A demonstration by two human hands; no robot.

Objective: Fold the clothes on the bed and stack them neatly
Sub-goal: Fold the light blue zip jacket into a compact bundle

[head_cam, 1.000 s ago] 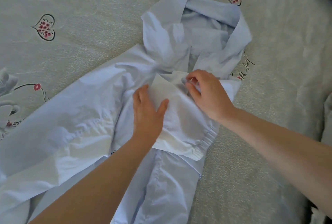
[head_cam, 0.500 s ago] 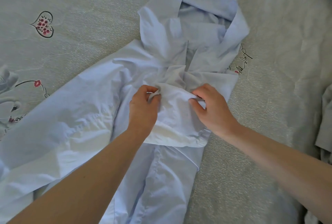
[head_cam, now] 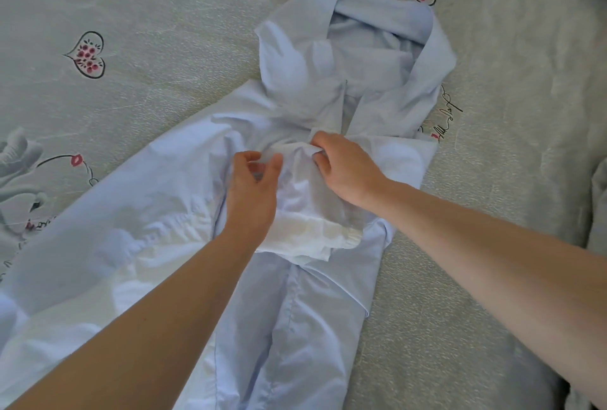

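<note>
Your two bare arms reach out from the bottom of the view, over a light blue shirt (head_cam: 295,327) that lies spread out on the bed (head_cam: 492,294). Your left hand (head_cam: 253,189) sits on the middle of the shirt, with its thumb and fingers curled in a pinch around a bit of the cloth. Just beside it, your right hand (head_cam: 345,170) has its fingers curled around the top edge of a folded sleeve (head_cam: 305,232), which lies across the chest. Past your hands, the collar (head_cam: 377,48) stands open and points away from you. The gray bedspread has little heart pictures (head_cam: 87,55) with red flowers on it.
</note>
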